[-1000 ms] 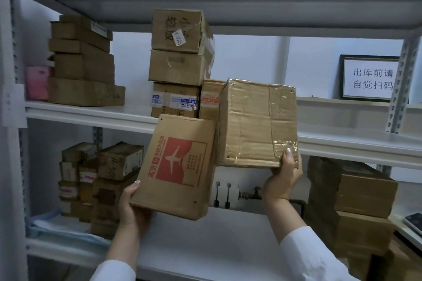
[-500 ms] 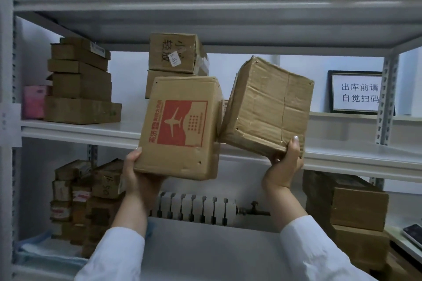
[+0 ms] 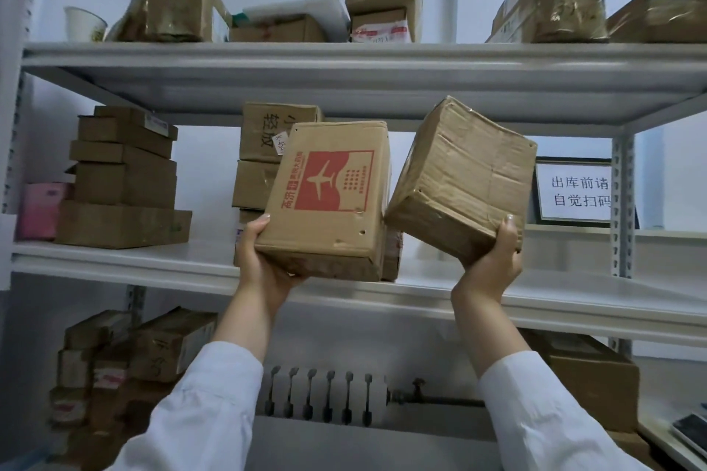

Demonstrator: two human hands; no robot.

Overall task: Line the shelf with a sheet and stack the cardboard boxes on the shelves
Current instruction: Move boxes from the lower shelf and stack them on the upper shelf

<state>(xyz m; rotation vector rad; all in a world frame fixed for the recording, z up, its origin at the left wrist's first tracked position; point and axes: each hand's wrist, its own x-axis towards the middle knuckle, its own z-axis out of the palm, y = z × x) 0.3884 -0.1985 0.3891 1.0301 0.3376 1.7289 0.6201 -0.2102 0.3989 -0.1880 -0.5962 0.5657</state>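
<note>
before the middle shelf (image 3: 535, 289) — two boxes, airplane-print box (image 3: 325, 203) gripped by left hand (image 3: 264, 264), taped box (image 3: 463, 180) by right hand (image 3: 493, 260)

Grey metal shelf (image 3: 114, 264), cardboard box stacks (image 3: 122, 222), perhaps a pink pack (image 3: 40, 210)

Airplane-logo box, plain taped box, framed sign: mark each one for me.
Airplane-logo box (image 3: 325, 199): head view, middle of its red print.
Plain taped box (image 3: 463, 180): head view, its wrinkled front face.
Framed sign (image 3: 574, 191): head view, white sheet with the writing.
</note>
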